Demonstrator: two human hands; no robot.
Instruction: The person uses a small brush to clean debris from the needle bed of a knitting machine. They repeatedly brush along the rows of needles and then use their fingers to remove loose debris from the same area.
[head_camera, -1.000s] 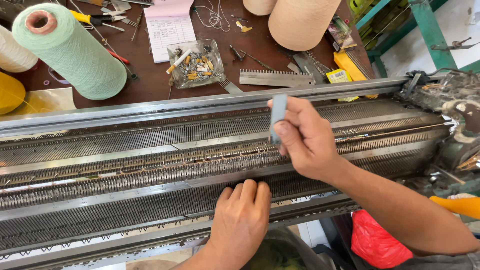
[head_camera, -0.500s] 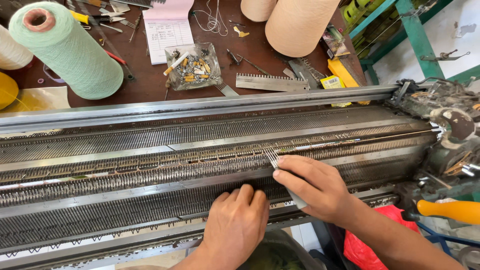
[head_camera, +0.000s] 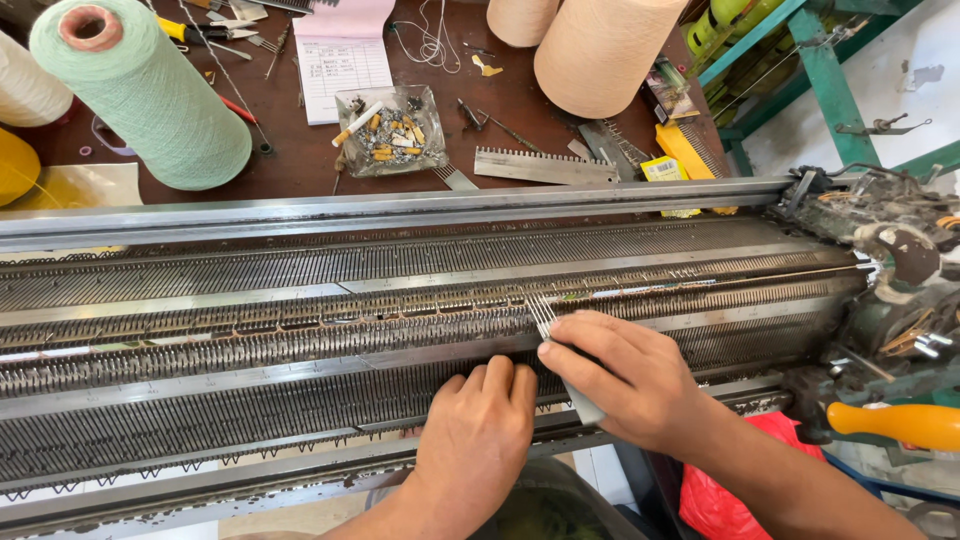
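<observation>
Grey metal, a narrow comb tool (head_camera: 560, 350) is lying pinched in the right hand (head_camera: 625, 375), its long axis slanting from the palm up and left, teeth pointing at the needle row of the flat knitting machine (head_camera: 300, 300). The left hand (head_camera: 478, 435) is resting flat on the lower needle bed just beside it, fingers together, gripping nothing. Beyond the far rail, a clear dish (head_camera: 390, 130) is holding cigarette butts, and a green yarn cone (head_camera: 140, 95) is standing on the brown table (head_camera: 300, 160). Open bed is stretching away leftward.
</observation>
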